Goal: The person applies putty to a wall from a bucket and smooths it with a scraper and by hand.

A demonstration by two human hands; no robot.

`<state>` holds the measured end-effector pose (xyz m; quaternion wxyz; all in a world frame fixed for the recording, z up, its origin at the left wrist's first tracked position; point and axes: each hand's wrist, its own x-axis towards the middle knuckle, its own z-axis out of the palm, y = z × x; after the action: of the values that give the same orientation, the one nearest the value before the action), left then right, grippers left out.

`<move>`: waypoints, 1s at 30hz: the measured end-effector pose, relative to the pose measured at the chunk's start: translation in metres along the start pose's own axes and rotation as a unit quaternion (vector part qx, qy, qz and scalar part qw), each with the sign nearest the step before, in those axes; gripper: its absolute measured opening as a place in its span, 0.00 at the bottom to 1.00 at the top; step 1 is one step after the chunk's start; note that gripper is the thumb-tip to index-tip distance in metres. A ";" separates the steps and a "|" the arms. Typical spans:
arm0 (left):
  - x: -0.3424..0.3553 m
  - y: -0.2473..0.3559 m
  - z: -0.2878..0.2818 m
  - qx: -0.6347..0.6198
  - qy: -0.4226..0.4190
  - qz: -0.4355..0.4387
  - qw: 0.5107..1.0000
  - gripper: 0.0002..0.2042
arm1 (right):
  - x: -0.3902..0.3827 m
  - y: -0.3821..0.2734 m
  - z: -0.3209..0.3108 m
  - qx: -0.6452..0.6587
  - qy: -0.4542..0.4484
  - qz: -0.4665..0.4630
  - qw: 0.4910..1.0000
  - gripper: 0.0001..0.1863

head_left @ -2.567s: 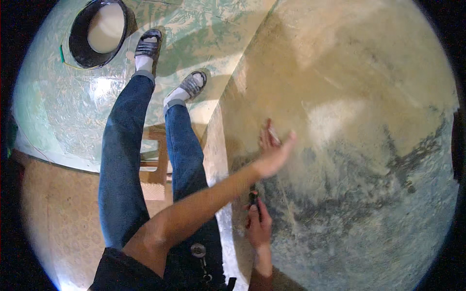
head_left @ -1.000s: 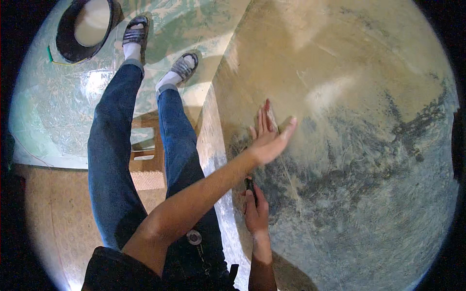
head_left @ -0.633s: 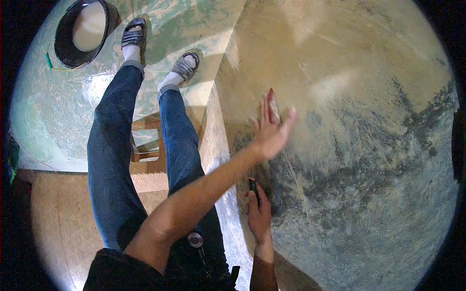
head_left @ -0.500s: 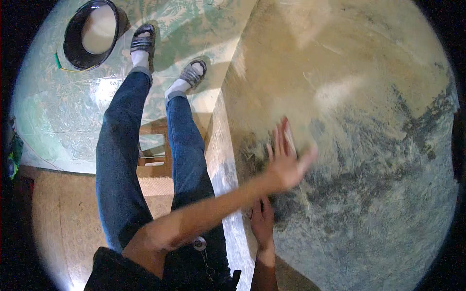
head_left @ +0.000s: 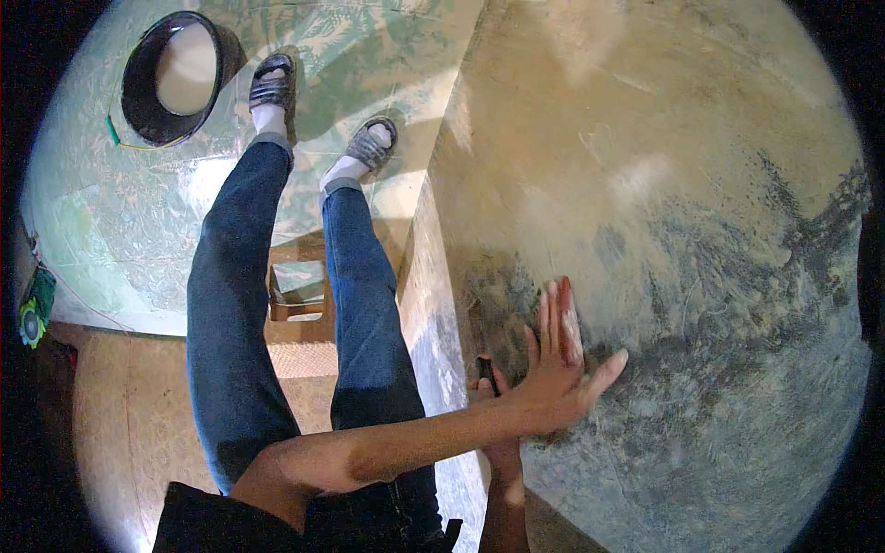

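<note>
My left hand (head_left: 560, 392) lies across a broad, smooth surface (head_left: 572, 157) with tan, grey-green and blackish patches. Its fingers are stretched out and the thumb is spread. A reddish and whitish streak shows along the outer finger; whether it is a stain or something thin, I cannot tell. Just below, partly covered by the left wrist and forearm, my right hand (head_left: 503, 453) is closed round a black handle (head_left: 487, 373). What the handle belongs to is hidden.
On the green patterned floor (head_left: 369, 55) at the far left stands a black bucket (head_left: 138, 97) of cloudy pale liquid. A brown stool (head_left: 297, 318) shows between my legs. A green object (head_left: 35, 309) lies by the left rim.
My left hand has moved nearer and slightly right over the surface, now covering more of the right hand. The black handle has come into sight; the view has shifted slightly.
</note>
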<state>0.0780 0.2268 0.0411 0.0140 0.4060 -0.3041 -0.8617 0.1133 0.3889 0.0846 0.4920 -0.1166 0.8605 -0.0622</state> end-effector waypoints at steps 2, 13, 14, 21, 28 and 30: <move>0.021 -0.006 -0.009 0.028 0.031 -0.013 0.999 0.53 | 0.003 -0.002 0.003 -0.058 -0.017 -0.075 0.995 0.25; 0.041 0.013 0.004 0.047 0.070 0.065 0.994 0.52 | 0.001 0.005 0.012 -0.057 0.104 0.007 0.993 0.20; 0.073 0.003 -0.028 0.096 0.122 0.047 0.987 0.53 | 0.013 -0.018 -0.003 -0.113 -0.062 0.094 0.987 0.19; 0.031 -0.008 0.006 0.068 0.064 0.053 0.994 0.55 | 0.020 0.011 -0.008 -0.178 0.011 -0.149 0.973 0.19; 0.119 -0.014 -0.092 0.031 0.097 0.004 0.995 0.54 | 0.032 -0.062 0.003 0.068 -0.063 0.130 0.987 0.21; 0.099 -0.020 -0.070 0.033 0.107 0.030 0.993 0.54 | 0.037 -0.070 0.004 0.062 -0.088 0.198 0.974 0.23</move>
<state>0.0660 0.1805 -0.0725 0.0586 0.4867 -0.3410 -0.8021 0.1082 0.3116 0.0677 0.5745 0.0821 0.8144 -0.0061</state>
